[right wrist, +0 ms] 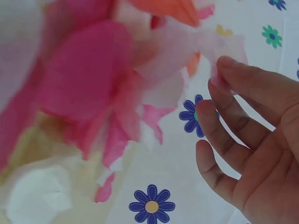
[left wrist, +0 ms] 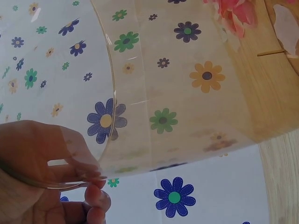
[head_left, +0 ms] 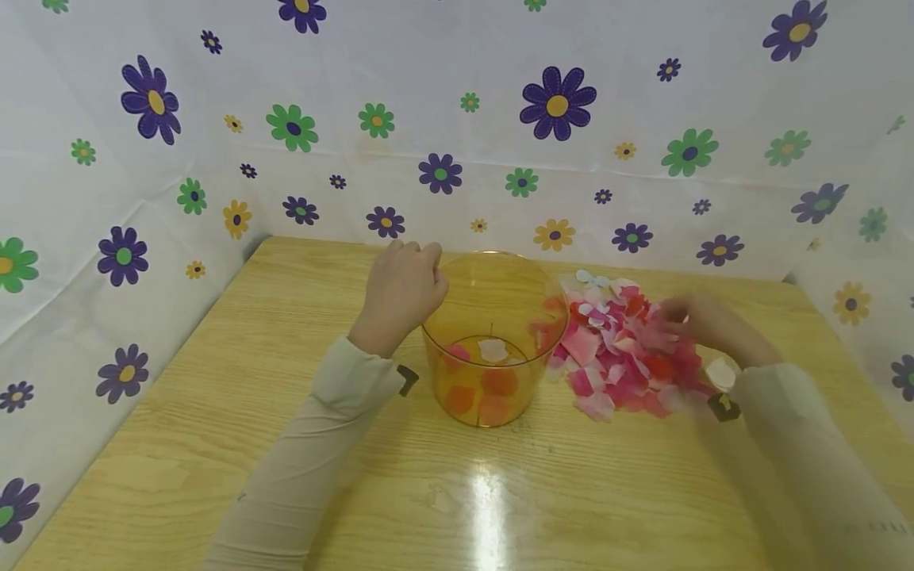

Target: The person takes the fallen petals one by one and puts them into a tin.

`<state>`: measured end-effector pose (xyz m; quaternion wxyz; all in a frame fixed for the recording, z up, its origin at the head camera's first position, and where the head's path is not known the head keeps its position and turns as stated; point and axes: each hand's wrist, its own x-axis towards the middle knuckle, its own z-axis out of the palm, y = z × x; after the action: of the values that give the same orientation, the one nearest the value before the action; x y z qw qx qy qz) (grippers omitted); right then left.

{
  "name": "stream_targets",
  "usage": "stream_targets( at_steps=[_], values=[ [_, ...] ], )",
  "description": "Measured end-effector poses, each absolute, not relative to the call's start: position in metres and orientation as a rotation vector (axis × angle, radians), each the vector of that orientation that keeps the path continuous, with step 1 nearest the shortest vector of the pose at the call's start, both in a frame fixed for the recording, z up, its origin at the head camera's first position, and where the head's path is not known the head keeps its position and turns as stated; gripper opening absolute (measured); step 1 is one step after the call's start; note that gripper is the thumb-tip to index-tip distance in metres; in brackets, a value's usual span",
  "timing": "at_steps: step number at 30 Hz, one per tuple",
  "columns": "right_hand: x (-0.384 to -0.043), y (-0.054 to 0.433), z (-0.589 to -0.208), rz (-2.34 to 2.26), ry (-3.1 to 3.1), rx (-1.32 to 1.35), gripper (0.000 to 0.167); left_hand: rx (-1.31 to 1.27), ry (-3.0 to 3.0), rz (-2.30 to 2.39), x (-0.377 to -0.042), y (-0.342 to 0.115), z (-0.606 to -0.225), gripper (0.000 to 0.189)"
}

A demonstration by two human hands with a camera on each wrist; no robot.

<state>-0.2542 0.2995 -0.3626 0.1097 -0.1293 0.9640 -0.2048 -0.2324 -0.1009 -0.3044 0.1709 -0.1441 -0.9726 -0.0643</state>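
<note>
Bucket (head_left: pixel 485 313) looks braced: left grip (head_left: pixel 405 287) pinches its rim (left wrist: pixel 112 70) at ten o'clock; right grip (head_left: pixel 703 321) seemingly pinches a petal (right wrist: pixel 230 46) at three.

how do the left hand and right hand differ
The left hand grips the amber tub by its rim, while the right hand pinches a pale pink petal. The left hand is at the tub's left; the right hand is at the petal pile. Both are bare.

White cloth (head_left: pixel 471 71) with purple, green and yellow flowers (head_left: pixel 558 105) hangs behind the wooden table (head_left: pixel 407 492). A bright spot (head_left: pixel 489 507) shines on top.
</note>
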Motion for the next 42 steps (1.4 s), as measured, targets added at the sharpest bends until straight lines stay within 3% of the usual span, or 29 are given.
stream_targets(
  at_steps=[3, 10, 29, 42],
  values=[
    [-0.258, 0.297, -0.359, -0.607, 2.853, -0.417, 0.020, -0.407, -2.759, -0.187, -0.232, -0.102, -0.304, 0.012],
    [-0.270, 0.282, -0.363, -0.565, 2.758, -0.401, 0.035, -0.398, -2.769, -0.188, -0.233, -0.102, -0.304, 0.012],
    [-0.268, 0.281, -0.363, -0.533, 2.747, -0.487, 0.013, -0.401, -2.779, -0.196, -0.233, -0.101, -0.304, 0.012],
    [-0.253, 0.279, -0.322, -0.594, 2.996, -0.559, 0.009, -0.403, -2.801, -0.176, -0.232, -0.100, -0.302, 0.013]
  ],
)
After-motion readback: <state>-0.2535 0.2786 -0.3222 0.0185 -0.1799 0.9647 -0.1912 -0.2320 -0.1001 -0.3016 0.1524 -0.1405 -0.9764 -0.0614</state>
